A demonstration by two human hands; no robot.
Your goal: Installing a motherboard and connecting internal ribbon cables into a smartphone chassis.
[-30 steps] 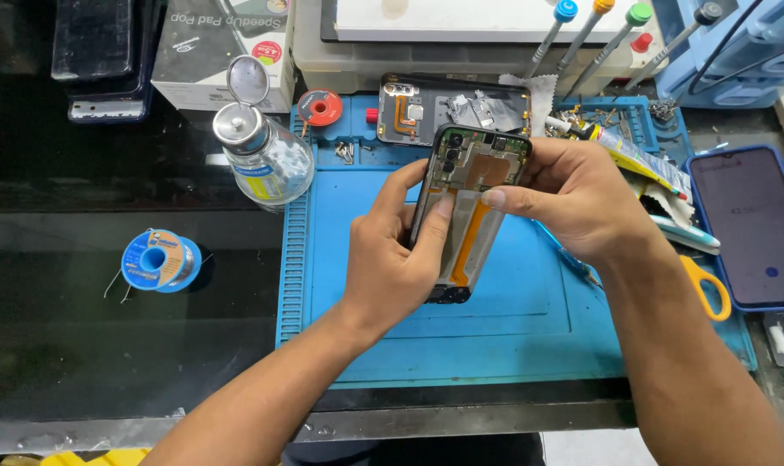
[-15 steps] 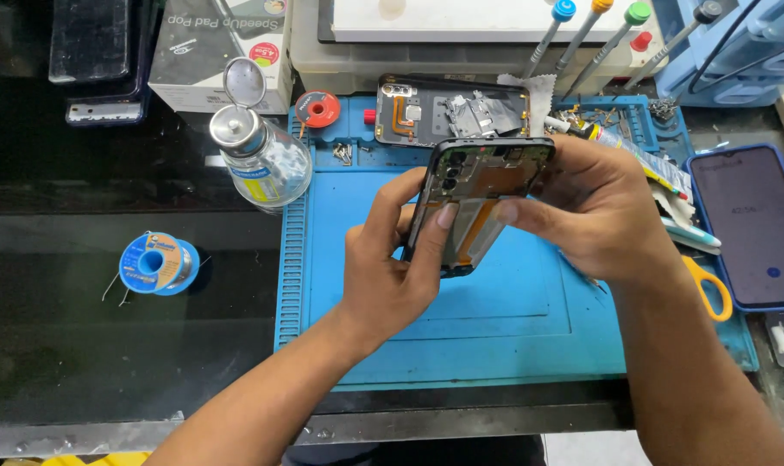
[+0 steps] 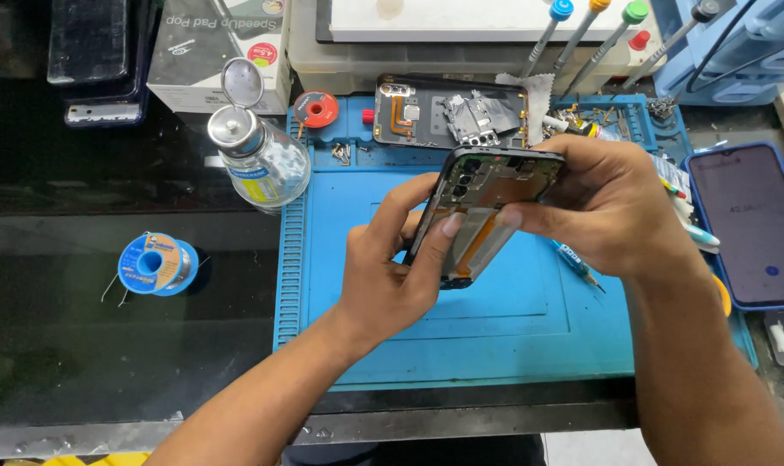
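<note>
Both hands held a black opened phone frame with orange strips inside (image 3: pixel 482 211) up over the middle of the blue rubber work mat (image 3: pixel 495 336). The left hand (image 3: pixel 383 276) was curled around the frame's lower left side, with its fingers pressed on the inside. The right hand (image 3: pixel 603 203) was closed over the frame's top right corner. The mat had open room below the hands, down to its front edge. Its left edge had a ribbed strip. A clear glass bottle with a shiny metal top (image 3: pixel 258 155) stood just beside the mat's top left corner. A small blue spool of wire (image 3: pixel 157 264) lay well apart on the dark table. A black and white box with a round red sticker (image 3: pixel 223 47) sat behind the bottle. A dark phone in a blue case (image 3: pixel 750 224) lay by the mat's right edge.
</note>
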